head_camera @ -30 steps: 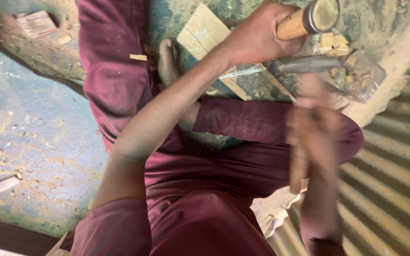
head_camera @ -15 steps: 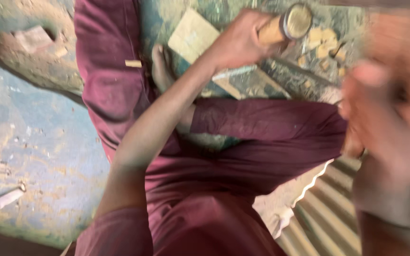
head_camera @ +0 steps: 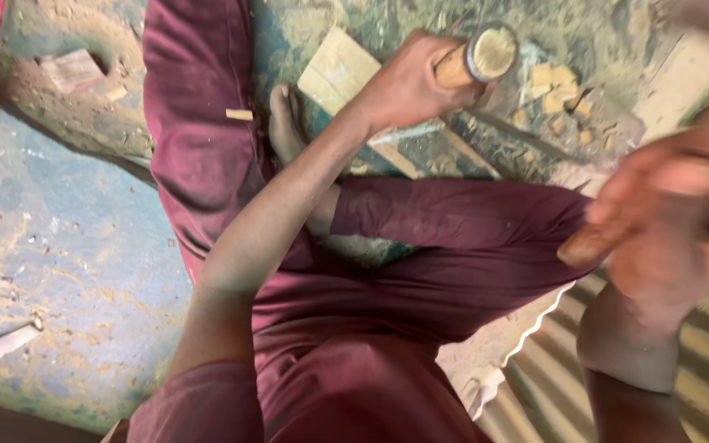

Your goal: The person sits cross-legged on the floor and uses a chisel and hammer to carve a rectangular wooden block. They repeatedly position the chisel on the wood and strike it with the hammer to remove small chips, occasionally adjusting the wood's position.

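The left hand [head_camera: 408, 82] is clenched around a wooden handle with a metal-ringed end [head_camera: 478, 57], held above the pale wooden board [head_camera: 340, 70] on the floor. Small wood chips [head_camera: 555, 86] lie just beside that board. The right hand [head_camera: 674, 221] is blurred; a brown wooden piece [head_camera: 582, 246] juts from it, though its grasp cannot be told. Maroon trousers [head_camera: 453, 238] cross below the board.

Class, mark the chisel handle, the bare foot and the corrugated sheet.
Chisel handle [head_camera: 486, 56], head view, on its round end.
Bare foot [head_camera: 286, 125], head view, on the sole.
Corrugated sheet [head_camera: 547, 385], head view, on a ridge.
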